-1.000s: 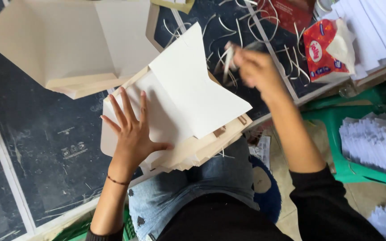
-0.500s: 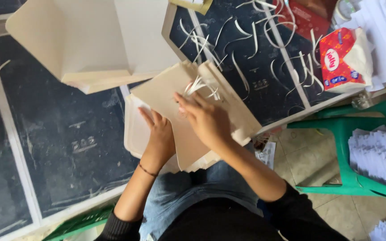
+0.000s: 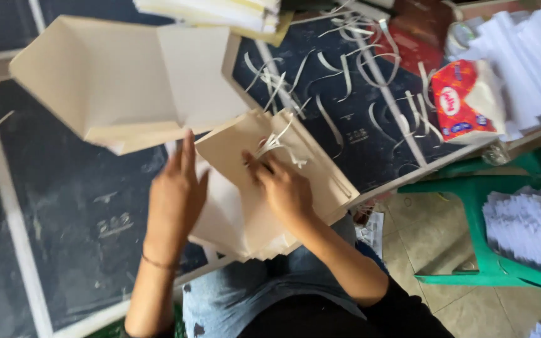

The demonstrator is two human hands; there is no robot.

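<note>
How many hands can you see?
2. The left hand lies flat on the cream paper stack; the right hand presses white strips on the top sheet. None seem hidden.

The right hand [image 3: 286,188], at the paper scraps 1 second ago, now presses a thin white paper strip [image 3: 277,145] onto the tan folded paper envelope [image 3: 270,175]; the left hand [image 3: 173,194] has shifted left.
</note>
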